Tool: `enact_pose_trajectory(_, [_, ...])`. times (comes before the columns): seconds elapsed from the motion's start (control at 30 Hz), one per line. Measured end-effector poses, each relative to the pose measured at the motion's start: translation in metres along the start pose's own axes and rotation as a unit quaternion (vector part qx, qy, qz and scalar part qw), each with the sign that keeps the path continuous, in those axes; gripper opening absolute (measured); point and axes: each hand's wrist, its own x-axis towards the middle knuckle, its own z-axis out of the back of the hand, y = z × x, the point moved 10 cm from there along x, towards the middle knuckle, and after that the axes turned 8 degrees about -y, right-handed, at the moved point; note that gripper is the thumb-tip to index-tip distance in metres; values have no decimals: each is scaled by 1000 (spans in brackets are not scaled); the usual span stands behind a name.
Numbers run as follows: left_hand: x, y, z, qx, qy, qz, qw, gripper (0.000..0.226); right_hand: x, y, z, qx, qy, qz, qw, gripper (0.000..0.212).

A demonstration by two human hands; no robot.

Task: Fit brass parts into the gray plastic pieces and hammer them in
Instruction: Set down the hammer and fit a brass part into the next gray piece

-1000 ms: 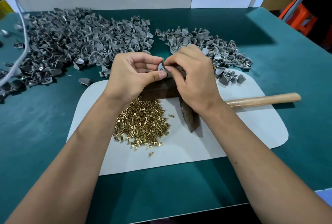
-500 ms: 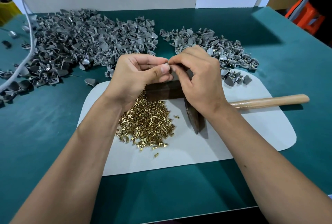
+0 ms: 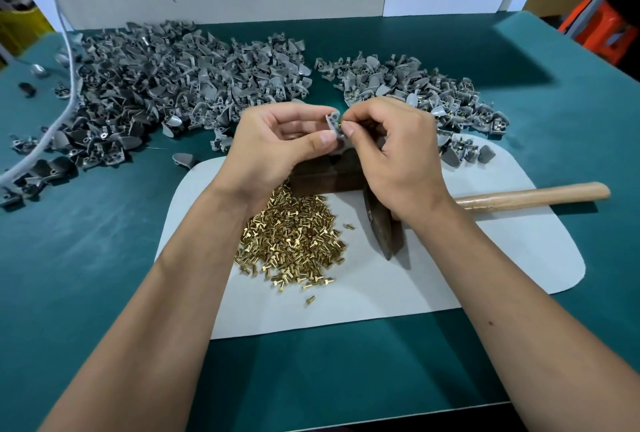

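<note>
My left hand (image 3: 277, 147) pinches a small gray plastic piece (image 3: 333, 125) between thumb and fingers, above a dark block (image 3: 329, 175). My right hand (image 3: 391, 154) pinches a brass part (image 3: 340, 122) against that piece's edge. A heap of loose brass parts (image 3: 294, 234) lies on the white mat (image 3: 450, 258) under my left wrist. A hammer lies on the mat with its dark head (image 3: 382, 230) beneath my right wrist and its wooden handle (image 3: 533, 194) pointing right.
A big pile of gray plastic pieces (image 3: 156, 99) covers the green table (image 3: 86, 258) at the back left. A smaller pile (image 3: 426, 95), some showing brass, lies at the back right. A white cable (image 3: 65, 92) crosses the left pile. White panels stand behind.
Both hands stay together over the block. The gray piece and the brass part now show between my fingertips, where earlier the fingers covered them.
</note>
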Motion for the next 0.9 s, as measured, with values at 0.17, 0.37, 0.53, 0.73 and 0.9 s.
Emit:
enact_pose_trajectory(0.17, [-1,-1,3,7,-21,-14,1000,34,-2,3,-2,-7,8,4,1000,6])
enact_pose_trajectory(0.37, [-2,-2,0,31,-20,-21,999,32,-1,0,-2,-4,18,0,1000,5])
enact_pose_trajectory(0.53, [-1,-7,1,118,-52,-65,989,20,1,-3,-4,-15,42,-5,999,5])
enact_pose_trajectory(0.73, [-4,-12,-7,276,-55,-128,951,13,7,-11,-6,-63,177,-19,982,7])
enact_pose_trajectory(0.9, [1,-6,3,297,-72,-92,948,11,5,-31,9,-109,305,-62,944,9])
